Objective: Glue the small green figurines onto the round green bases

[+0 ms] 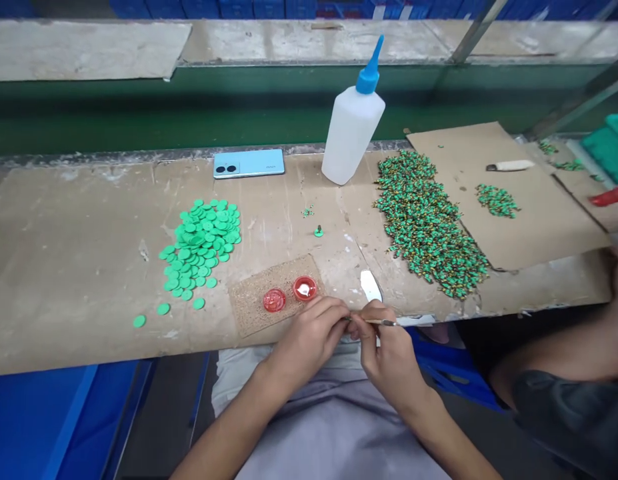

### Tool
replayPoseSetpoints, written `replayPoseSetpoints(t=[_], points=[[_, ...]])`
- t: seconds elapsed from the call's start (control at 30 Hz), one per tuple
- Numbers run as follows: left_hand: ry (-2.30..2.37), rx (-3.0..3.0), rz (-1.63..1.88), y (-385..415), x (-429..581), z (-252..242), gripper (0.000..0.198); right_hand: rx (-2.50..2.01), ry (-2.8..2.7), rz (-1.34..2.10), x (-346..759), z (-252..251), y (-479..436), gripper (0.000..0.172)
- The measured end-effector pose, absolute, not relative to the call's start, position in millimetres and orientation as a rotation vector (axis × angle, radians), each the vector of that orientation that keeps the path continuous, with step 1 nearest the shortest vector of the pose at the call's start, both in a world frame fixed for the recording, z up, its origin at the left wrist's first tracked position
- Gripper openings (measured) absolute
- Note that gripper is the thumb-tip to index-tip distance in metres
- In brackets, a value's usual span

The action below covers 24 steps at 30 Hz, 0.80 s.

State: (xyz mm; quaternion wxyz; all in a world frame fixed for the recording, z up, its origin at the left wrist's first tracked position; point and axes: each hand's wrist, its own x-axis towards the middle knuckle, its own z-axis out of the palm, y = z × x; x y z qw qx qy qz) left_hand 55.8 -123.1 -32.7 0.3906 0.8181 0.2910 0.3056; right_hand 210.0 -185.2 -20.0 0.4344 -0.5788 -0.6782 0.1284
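Observation:
My right hand [389, 353] pinches a thin pick with a metal tip [381, 323], which points left into the fingertips of my left hand [309, 340]. Those fingers curl closed, and anything in them is hidden. Just beyond my left hand, two small red lids [305, 288] [274, 300] holding a glossy liquid sit on a cork pad [253, 310]. A white blade [370, 285] lies close to my right hand. Left of the pad is a heap of flat green discs [199, 247]. To the right spreads a large heap of small green-and-gold pieces [423, 220].
Cardboard [89, 280] covers the bench. Behind stand a white squeeze bottle with a blue nozzle [353, 127] and a phone [249, 163]. A cardboard sheet [549, 227] at right holds more pieces and a knife [511, 165]. Another person's arm [563, 353] shows at the right edge.

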Motion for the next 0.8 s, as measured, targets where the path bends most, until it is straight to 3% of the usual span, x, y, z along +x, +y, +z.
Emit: replayPoseSetpoints(t=[0.8], points=[[0.709,2.055,0.789,-122,55,-36,0.013,-1.115,-1.914,0.763,246,-23,-170,0.019]])
